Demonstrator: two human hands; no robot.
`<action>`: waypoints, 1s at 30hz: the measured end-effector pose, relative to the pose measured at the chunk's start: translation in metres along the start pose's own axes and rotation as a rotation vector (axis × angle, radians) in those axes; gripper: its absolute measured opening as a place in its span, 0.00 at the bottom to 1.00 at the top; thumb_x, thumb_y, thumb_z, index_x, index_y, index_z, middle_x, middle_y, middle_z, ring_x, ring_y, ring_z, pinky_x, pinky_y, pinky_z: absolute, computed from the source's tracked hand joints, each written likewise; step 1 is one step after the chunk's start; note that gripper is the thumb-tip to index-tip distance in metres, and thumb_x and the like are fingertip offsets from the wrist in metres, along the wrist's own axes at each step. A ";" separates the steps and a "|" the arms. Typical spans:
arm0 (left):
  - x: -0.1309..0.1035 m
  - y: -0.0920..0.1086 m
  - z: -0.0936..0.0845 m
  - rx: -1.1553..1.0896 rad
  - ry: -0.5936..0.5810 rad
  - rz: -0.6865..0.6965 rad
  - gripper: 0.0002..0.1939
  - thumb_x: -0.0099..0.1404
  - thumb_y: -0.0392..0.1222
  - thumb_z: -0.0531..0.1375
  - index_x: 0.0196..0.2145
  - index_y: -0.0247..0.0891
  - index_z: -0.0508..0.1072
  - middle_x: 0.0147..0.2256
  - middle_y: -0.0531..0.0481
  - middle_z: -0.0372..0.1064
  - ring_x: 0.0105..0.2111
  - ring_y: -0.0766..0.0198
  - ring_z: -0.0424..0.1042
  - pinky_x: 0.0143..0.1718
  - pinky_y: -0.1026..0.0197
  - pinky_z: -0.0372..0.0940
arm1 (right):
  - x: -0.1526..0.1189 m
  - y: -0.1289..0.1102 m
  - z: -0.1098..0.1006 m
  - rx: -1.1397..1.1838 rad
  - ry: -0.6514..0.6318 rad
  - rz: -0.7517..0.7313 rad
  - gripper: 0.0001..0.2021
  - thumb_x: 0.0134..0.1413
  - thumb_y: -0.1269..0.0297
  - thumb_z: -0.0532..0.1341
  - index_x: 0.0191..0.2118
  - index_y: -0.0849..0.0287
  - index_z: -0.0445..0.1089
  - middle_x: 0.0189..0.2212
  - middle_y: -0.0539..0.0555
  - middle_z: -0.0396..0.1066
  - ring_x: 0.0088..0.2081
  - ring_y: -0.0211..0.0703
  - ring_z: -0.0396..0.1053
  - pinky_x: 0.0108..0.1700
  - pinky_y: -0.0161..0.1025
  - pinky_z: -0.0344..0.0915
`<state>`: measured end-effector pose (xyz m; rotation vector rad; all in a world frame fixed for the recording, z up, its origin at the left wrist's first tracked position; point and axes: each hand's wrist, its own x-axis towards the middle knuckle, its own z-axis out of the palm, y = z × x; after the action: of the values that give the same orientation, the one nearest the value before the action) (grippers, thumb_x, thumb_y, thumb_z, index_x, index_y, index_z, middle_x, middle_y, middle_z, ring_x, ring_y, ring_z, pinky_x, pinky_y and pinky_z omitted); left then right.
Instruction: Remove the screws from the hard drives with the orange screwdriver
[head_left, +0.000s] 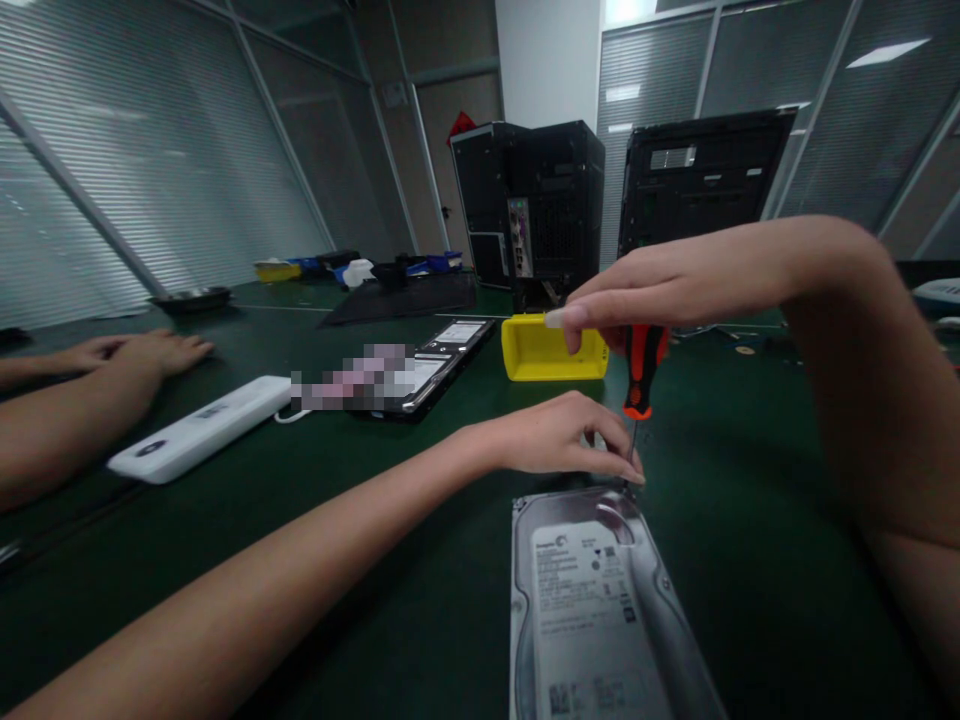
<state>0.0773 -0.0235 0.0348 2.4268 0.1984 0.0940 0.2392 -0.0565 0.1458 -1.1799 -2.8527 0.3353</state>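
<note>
A silver hard drive (585,620) with a white label lies label-up on the green table, close in front of me. My right hand (637,285) is bent over from above and wraps the top of a red and black screwdriver (642,380). The screwdriver points almost straight down, its thin shaft reaching the drive's far right corner. At that corner my left hand (574,435) is closed, thumb and fingertips pinched about the lower shaft. Those fingertips hide the tip and any screw beneath it.
Behind my hands sits a yellow bin (555,350). More drives (450,350) lie left of it, near a white power strip (202,430). Another person's arms (90,410) rest at the left. Black computer cases (555,200) stand at the back.
</note>
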 end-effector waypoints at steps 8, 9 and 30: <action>0.000 -0.002 0.002 0.020 0.053 0.020 0.08 0.61 0.39 0.59 0.34 0.35 0.77 0.34 0.48 0.74 0.34 0.65 0.71 0.36 0.65 0.61 | -0.011 -0.001 -0.004 -0.130 0.050 0.009 0.24 0.52 0.49 0.53 0.50 0.59 0.66 0.39 0.56 0.70 0.33 0.41 0.67 0.32 0.36 0.60; -0.001 -0.003 0.002 0.018 0.058 0.015 0.08 0.61 0.39 0.59 0.34 0.35 0.76 0.34 0.48 0.74 0.34 0.66 0.71 0.36 0.65 0.62 | -0.013 -0.002 -0.007 -0.104 0.011 -0.016 0.25 0.51 0.49 0.54 0.52 0.59 0.64 0.40 0.56 0.70 0.34 0.41 0.67 0.31 0.36 0.60; -0.002 -0.004 -0.001 0.027 0.043 0.012 0.08 0.61 0.40 0.59 0.36 0.36 0.76 0.35 0.47 0.73 0.35 0.64 0.71 0.39 0.62 0.62 | -0.006 0.005 -0.008 0.023 -0.120 -0.058 0.20 0.55 0.53 0.52 0.49 0.58 0.68 0.36 0.52 0.72 0.30 0.37 0.68 0.31 0.34 0.62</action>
<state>0.0744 -0.0207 0.0328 2.4549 0.2055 0.1504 0.2479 -0.0561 0.1524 -1.1064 -2.9695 0.4499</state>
